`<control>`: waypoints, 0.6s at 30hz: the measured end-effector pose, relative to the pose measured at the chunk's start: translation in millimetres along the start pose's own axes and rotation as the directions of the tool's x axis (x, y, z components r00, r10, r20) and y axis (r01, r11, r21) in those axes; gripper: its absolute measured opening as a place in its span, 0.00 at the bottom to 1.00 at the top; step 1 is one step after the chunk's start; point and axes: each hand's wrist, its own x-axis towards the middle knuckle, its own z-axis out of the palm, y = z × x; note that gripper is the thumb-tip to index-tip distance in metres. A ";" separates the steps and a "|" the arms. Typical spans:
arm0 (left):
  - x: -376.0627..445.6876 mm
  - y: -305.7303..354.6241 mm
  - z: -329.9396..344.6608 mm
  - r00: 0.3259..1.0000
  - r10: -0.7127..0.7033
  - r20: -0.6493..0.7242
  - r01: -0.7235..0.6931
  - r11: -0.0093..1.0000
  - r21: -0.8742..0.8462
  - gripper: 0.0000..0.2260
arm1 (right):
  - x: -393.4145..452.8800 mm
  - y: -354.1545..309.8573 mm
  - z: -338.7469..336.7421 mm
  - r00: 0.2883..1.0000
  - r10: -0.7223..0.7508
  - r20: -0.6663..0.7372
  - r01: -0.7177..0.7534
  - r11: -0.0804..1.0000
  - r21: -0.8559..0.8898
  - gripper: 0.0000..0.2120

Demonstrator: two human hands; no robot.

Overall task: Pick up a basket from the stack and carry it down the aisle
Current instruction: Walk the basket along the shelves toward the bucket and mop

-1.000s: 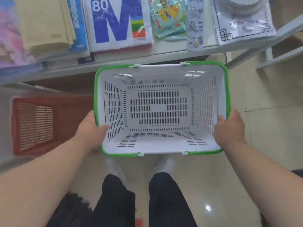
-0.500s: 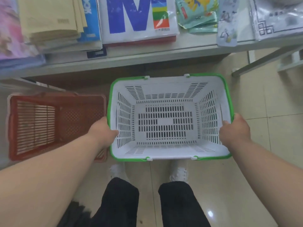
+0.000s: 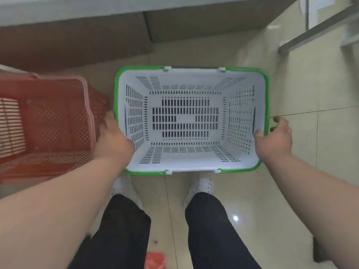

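I hold a white slotted basket (image 3: 191, 85) with a green rim, empty, level in front of my legs and low over the tiled floor. My left hand (image 3: 113, 140) grips its left rim, thumb inside the wall. My right hand (image 3: 274, 139) grips the right rim, fingers curled around the outside. A stack of red baskets (image 3: 48, 121) stands on the floor at the left, close beside the white basket and my left hand.
A grey shelf edge (image 3: 77, 8) with brown cardboard boxes (image 3: 77, 41) under it runs along the top. A metal shelf leg (image 3: 310, 33) crosses the upper right. Beige floor tiles (image 3: 320, 90) lie to the right. My shoes and dark trousers are below the basket.
The basket has come lower and closer to the floor, both hands still gripping it. My view has tilted down, so the goods on the shelf have left the frame.
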 end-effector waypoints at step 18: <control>-13.3 -19.8 -59.8 0.988 -0.067 0.136 0.096 0.970 -0.225 0.16 | -28.3 -29.0 -52.1 0.972 0.112 0.207 -0.149 0.973 0.176 0.12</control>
